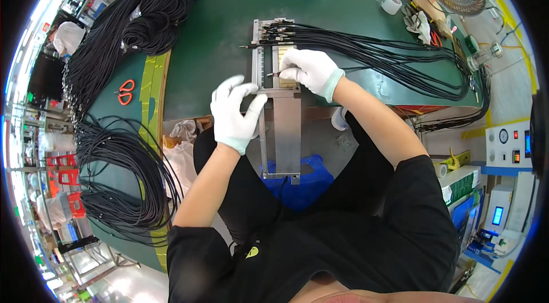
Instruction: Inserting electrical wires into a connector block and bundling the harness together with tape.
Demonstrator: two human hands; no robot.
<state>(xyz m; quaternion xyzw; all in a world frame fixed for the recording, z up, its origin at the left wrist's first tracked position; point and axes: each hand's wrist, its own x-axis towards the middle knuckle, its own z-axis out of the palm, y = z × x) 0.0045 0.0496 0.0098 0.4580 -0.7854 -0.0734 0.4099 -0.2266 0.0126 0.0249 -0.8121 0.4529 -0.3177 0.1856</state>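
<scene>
Cable end [275, 74] points left from the pinched grip of the right hand [310, 71], crosswise over the metal fixture [255, 68] (left hand [233, 113] at its edge, fingers parted).

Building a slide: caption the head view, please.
White-gloved left hand at a metal fixture; right hand holding a cable end.

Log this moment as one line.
left hand: open, at metal fixture | right hand: pinching cable end at fixture | black cables: running across green table
</scene>
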